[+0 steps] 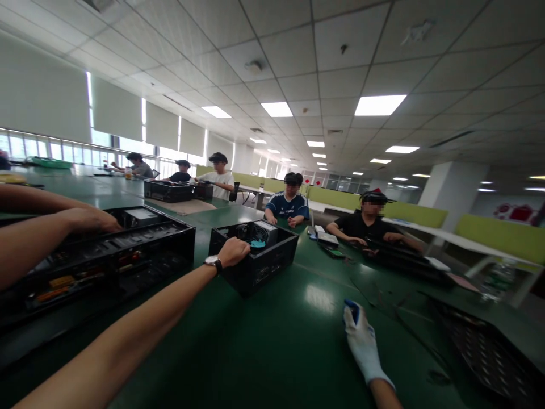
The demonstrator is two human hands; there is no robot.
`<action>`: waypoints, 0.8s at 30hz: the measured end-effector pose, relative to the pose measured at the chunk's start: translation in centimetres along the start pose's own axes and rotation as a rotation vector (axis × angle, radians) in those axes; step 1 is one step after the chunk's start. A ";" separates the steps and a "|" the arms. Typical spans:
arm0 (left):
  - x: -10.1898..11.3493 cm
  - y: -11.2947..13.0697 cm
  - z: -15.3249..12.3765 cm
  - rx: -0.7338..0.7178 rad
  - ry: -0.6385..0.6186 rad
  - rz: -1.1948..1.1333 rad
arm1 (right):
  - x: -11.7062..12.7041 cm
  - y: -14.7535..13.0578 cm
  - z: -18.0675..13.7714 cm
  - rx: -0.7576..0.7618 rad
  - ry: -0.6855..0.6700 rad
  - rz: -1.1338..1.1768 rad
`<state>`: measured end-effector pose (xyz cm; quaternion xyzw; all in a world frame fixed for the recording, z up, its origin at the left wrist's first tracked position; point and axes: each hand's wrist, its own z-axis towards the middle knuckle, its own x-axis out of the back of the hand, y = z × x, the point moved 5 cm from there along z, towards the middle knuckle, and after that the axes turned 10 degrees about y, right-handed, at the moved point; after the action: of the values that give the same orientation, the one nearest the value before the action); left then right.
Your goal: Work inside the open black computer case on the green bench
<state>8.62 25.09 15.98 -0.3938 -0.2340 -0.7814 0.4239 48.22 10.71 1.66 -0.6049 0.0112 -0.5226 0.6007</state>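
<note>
The left hand (233,251), bare with a watch (212,262) on the wrist, reaches out across the green tabletop (272,341) and has its grip closed over the near top rim of a small black case (255,258). The case sits open-topped in the middle of the tabletop, with a fan (255,234) and a blue part showing inside. The right hand (361,338), in a white glove, hovers low over the tabletop, well apart from the case on its right. Something blue shows at its fingertips, but whether that grip is closed on anything cannot be told from here. To hold the case well, the left fingers are best kept on the metal rim and clear of the fan and wiring just behind them. Any pull should run flat along the tabletop, so the case slides rather than tips. The larger case (128,250) close by on the left has a co-worker's hand (91,220) in it, so the small case needs room on that side. Loose cables (383,295) lie on the right, near the gloved hand.
</note>
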 end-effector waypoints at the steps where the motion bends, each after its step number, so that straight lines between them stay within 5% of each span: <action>1: 0.4 1.8 -1.3 -0.012 -0.018 0.000 | 0.9 -0.3 -0.8 -0.026 0.007 0.029; 4: 3.8 8.1 -6.8 -0.082 -0.046 -0.035 | 4.6 -1.2 -3.2 -0.061 0.006 0.175; 7: 9.9 13.4 -13.4 -0.277 -0.141 -0.154 | 9.4 -3.8 -6.8 -0.029 -0.096 0.306; 9: 13.2 15.2 -17.0 -0.436 -0.381 -0.275 | 12.3 -7.3 -10.3 0.138 -0.263 0.257; 13: 16.3 14.8 -19.6 -0.755 -0.406 -0.256 | 15.9 -16.2 -18.9 0.674 -0.524 0.061; 18: 13.1 14.6 -22.4 -1.033 -0.440 -0.174 | 14.5 -22.6 -25.9 1.198 -0.549 -0.278; 21: 13.0 15.5 -23.5 -1.081 -0.412 -0.082 | 12.0 -23.2 -26.6 1.263 -0.636 -0.644; 24: 15.7 15.7 -23.5 -1.141 -0.336 0.014 | 10.1 -23.6 -26.0 1.271 -0.735 -0.839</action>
<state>6.95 -7.20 15.68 -0.6793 0.1614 -0.7078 0.1075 21.54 -7.78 18.37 -0.2374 -0.7064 -0.3793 0.5484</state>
